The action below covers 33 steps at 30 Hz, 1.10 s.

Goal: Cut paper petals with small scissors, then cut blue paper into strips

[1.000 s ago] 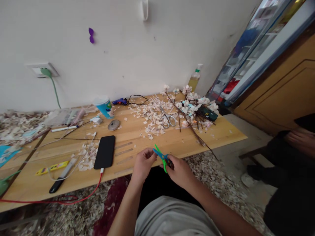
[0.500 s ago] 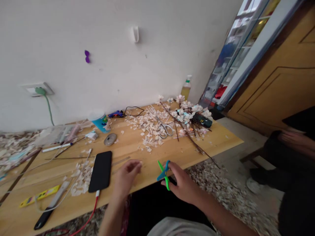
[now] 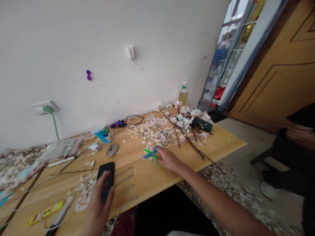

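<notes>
My right hand is closed on a pair of blue and green scissors above the wooden table, with the blades spread apart and pointing left. My left hand, slightly blurred, hovers over or rests on a black phone; which of the two I cannot tell. Its thumb and fingers are apart with nothing between them. Short strips of tape lie on the wood between my hands. Beyond the scissors is a heap of pale petal-like scraps with grey-handled scissors in it.
Blossom branches lie at the back right beside a bottle. A blue cup, a round grey disc, a yellow packet and a utility knife are to the left. Another person sits at the right.
My right hand has carried the blue and green scissors forward and left over the table. My left hand has moved left to the phone, its fingers now spread. The view has tilted up.
</notes>
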Each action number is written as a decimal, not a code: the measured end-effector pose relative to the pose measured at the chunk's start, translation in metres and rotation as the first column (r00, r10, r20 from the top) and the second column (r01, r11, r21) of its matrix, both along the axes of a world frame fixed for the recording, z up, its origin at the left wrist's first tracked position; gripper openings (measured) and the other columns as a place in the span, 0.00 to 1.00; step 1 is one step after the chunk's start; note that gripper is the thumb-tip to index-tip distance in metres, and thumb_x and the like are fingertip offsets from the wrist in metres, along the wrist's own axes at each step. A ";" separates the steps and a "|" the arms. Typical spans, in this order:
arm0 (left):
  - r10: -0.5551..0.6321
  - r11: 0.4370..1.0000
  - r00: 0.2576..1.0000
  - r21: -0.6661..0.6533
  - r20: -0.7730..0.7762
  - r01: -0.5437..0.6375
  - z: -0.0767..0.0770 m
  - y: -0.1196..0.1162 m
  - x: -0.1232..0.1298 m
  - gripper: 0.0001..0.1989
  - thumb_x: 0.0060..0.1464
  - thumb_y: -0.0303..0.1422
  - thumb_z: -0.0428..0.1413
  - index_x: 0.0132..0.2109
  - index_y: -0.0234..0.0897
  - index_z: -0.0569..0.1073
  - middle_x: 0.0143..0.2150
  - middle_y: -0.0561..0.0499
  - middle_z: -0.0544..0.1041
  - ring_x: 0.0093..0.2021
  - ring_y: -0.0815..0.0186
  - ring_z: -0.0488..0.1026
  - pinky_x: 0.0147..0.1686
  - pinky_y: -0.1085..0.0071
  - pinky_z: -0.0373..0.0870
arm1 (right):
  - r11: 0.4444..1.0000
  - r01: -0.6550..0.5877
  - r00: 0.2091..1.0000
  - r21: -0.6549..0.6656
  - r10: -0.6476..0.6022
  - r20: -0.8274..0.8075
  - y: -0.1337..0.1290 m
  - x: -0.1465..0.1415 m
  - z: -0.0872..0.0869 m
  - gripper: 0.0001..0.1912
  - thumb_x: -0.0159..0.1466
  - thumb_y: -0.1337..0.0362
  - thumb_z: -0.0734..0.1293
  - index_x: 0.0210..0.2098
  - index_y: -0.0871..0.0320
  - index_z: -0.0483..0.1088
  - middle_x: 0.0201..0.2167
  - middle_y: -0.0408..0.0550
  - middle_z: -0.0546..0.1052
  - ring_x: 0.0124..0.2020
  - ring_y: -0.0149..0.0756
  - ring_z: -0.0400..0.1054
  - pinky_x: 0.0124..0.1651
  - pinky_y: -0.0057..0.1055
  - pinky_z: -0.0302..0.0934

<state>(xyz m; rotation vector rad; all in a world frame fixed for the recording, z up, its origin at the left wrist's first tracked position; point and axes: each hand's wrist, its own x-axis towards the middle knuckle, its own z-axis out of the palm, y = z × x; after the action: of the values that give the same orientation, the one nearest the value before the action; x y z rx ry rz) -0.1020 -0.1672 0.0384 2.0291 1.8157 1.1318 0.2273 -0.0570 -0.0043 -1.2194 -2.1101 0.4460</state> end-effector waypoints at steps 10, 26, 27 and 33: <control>-0.141 0.989 0.990 -0.045 -0.015 0.140 -0.056 0.061 0.125 0.20 0.60 0.30 0.48 0.58 0.33 0.68 0.56 0.39 0.71 0.58 0.55 0.68 0.59 0.52 0.64 | 0.991 -0.112 0.992 -0.068 0.115 0.048 0.112 0.017 0.003 0.12 0.51 0.79 0.67 0.30 0.56 0.69 0.31 0.43 0.74 0.38 0.36 0.67 0.43 0.28 0.58; -0.161 0.987 0.987 0.005 0.029 0.161 -0.059 0.114 0.131 0.15 0.62 0.28 0.45 0.48 0.35 0.75 0.43 0.44 0.78 0.45 0.60 0.74 0.48 0.60 0.71 | 0.981 -0.176 0.981 -0.084 0.167 -0.098 0.083 0.035 -0.007 0.16 0.53 0.76 0.65 0.41 0.57 0.68 0.41 0.47 0.73 0.44 0.38 0.69 0.47 0.33 0.61; -0.189 0.982 0.980 0.013 0.065 0.188 -0.059 0.109 0.129 0.17 0.61 0.26 0.43 0.50 0.36 0.73 0.46 0.44 0.78 0.47 0.60 0.74 0.50 0.60 0.70 | 0.981 -0.171 0.980 -0.094 0.160 -0.119 0.083 0.033 -0.009 0.16 0.53 0.76 0.65 0.41 0.57 0.68 0.41 0.47 0.74 0.44 0.38 0.69 0.47 0.33 0.62; -0.229 0.968 0.960 -0.067 0.162 0.243 -0.056 0.095 0.137 0.23 0.57 0.22 0.45 0.57 0.36 0.69 0.55 0.42 0.74 0.57 0.58 0.70 0.59 0.54 0.64 | 0.982 -0.042 0.968 -0.185 -0.006 -0.250 0.067 0.038 -0.011 0.20 0.63 0.69 0.59 0.55 0.58 0.61 0.42 0.52 0.76 0.41 0.39 0.72 0.42 0.34 0.65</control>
<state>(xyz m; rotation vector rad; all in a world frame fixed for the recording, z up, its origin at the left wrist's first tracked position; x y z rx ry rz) 0.0347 -0.0720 -0.0176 1.9857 1.4774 1.0876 0.2652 0.0103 -0.0151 -1.1804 -1.8972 0.7821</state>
